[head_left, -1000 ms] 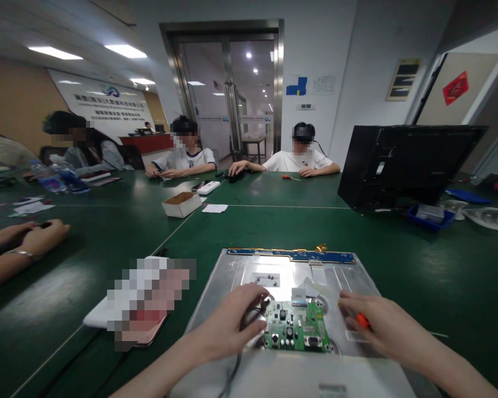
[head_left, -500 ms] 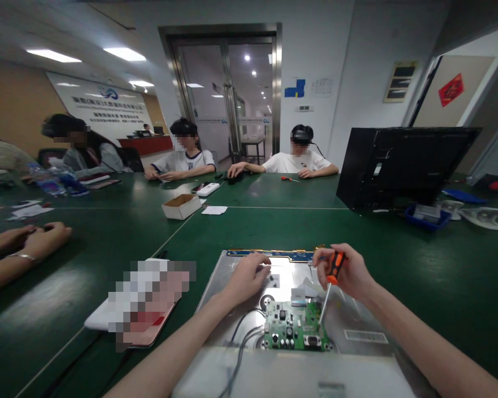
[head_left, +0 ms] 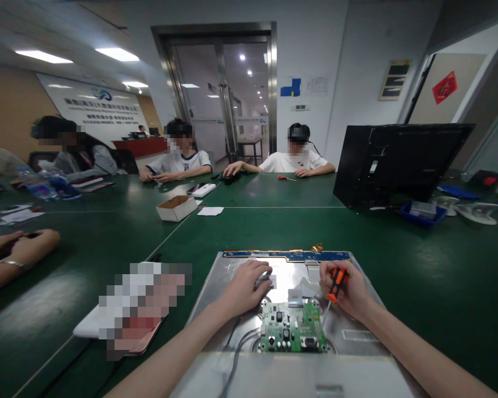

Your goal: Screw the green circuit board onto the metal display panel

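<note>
An orange and black screwdriver [head_left: 338, 284] is gripped in my right hand [head_left: 351, 290], its shaft slanting down to the right edge of a green circuit board [head_left: 290, 329]. The exact spot of its tip is hard to make out. That board sits on the metal back of a display panel [head_left: 357, 345], and grey cables run from its left side. My left hand [head_left: 244, 287] rests on the metal just above and left of the board, fingers stretched and slightly curled. Along the panel's far edge runs a narrow blue circuit strip [head_left: 269, 256].
Left of the panel lie a white item and a pink phone-like item [head_left: 149, 331], partly blurred out. A small open box [head_left: 176, 208] stands farther back. At the right are a black monitor [head_left: 402, 166] and a blue tray [head_left: 423, 214]. Several people sit around the green table.
My right hand has come lower with the screwdriver, closer to the board. My left hand has shifted slightly down and its fingers look more stretched. The view has shifted a little.
</note>
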Tool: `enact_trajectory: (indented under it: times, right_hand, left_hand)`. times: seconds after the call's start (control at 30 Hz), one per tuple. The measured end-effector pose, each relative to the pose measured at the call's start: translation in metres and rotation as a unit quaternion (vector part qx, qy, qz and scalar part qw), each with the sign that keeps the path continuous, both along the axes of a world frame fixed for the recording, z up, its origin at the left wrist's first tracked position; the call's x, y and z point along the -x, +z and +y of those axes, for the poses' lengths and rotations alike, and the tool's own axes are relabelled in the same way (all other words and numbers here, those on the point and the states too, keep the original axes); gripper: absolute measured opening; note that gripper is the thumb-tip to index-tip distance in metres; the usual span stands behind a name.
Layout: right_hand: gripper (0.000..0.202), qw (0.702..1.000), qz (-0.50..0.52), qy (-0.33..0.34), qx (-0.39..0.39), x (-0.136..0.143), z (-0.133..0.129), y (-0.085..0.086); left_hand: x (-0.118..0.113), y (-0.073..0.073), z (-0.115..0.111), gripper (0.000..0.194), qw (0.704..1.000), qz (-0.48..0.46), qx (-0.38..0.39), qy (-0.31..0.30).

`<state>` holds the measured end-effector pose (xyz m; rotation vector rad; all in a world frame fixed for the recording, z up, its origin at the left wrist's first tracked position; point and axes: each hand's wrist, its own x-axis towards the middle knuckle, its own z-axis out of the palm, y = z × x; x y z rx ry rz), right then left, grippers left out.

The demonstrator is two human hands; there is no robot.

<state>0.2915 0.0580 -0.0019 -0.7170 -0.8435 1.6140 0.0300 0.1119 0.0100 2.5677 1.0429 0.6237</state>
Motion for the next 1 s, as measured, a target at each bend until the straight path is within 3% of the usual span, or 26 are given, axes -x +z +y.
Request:
enact_trajectory:
  times: [0.57, 1.0]
  right_hand:
    - [0.038, 0.999, -0.016, 0.012, 0.027, 0.004, -0.002, 0.003]
    - [0.044, 0.999, -0.021, 0.022, 0.046, 0.000, -0.005, 0.006]
  left_hand:
    - [0.011, -0.010, 0.001, 0.025, 0.998, -0.046, 0.033, -0.008]
    - [0.014, -0.002, 0.003, 0.017, 0.998, -0.057, 0.033, 0.015]
